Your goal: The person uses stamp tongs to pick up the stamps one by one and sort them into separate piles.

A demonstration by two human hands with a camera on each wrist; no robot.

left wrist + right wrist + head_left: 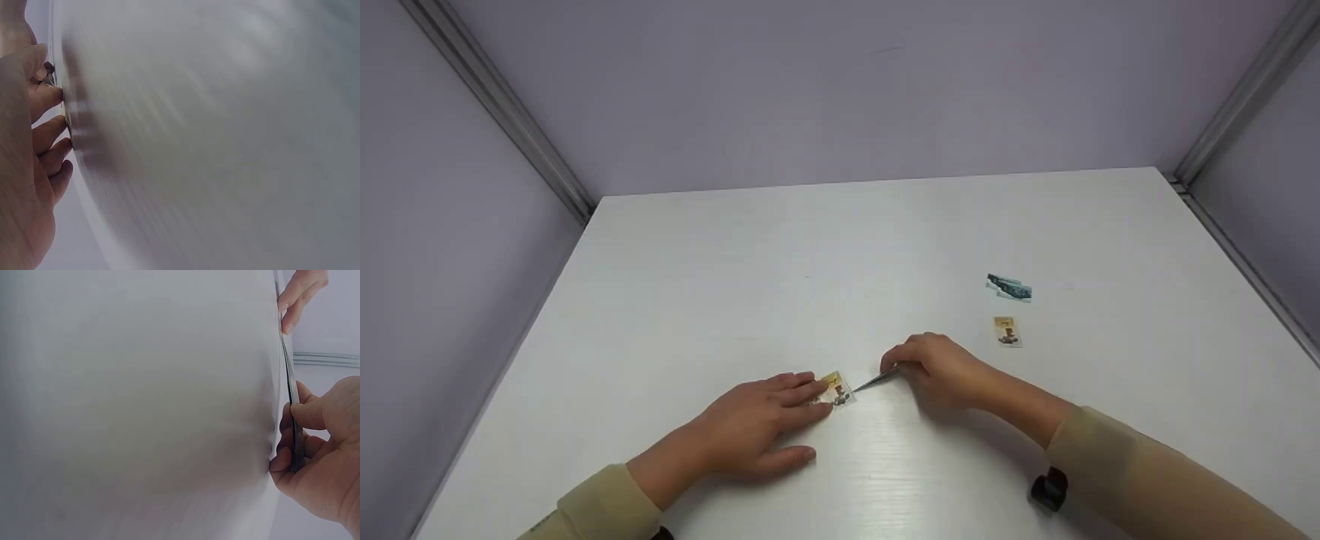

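The left hand (pixel 757 424) lies palm-down on the smooth white worktop (pixel 735 277), its straight fingers (pixel 802 390) pressing a small yellow paper stamp (pixel 835 390). The right hand (pixel 941 367) pinches thin metal tweezers (pixel 876 381), tips at the stamp's edge just beyond the left fingertips.

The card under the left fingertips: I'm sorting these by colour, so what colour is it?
Mostly yellow with a dark figure, seen best in the head view: the card.
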